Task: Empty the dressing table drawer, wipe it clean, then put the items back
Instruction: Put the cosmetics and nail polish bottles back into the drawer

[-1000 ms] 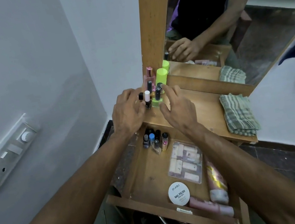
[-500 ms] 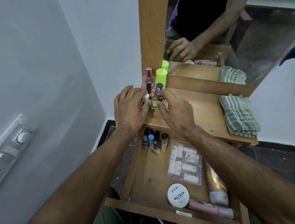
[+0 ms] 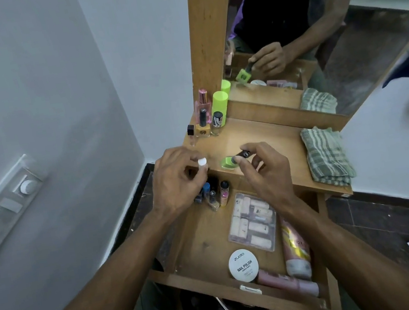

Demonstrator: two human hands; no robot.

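The wooden drawer (image 3: pixel 201 239) stands pulled out below the dressing table top (image 3: pixel 263 142). My left hand (image 3: pixel 175 184) grips a small white-capped bottle (image 3: pixel 202 162) above the drawer's back left corner. My right hand (image 3: pixel 265 171) holds a green nail polish bottle (image 3: pixel 229 163) by its black cap, tilted over the table's front edge. In the drawer lie several small polish bottles (image 3: pixel 218 193), a clear box of nails (image 3: pixel 252 222), a white round nail polish wipes tub (image 3: pixel 243 264), a gold-pink tube (image 3: pixel 295 250) and a pink tube (image 3: pixel 286 280).
At the table's back left stand a pink perfume bottle (image 3: pixel 203 103), a lime-green cylinder (image 3: pixel 221 107) and several small bottles (image 3: pixel 204 127). A folded striped cloth (image 3: pixel 326 156) lies on the right. A mirror (image 3: pixel 310 15) rises behind. A wall switchboard (image 3: pixel 2 213) is left.
Both hands pulled back from the bottle cluster toward the drawer, the left carrying the white-capped bottle and the right the green bottle.
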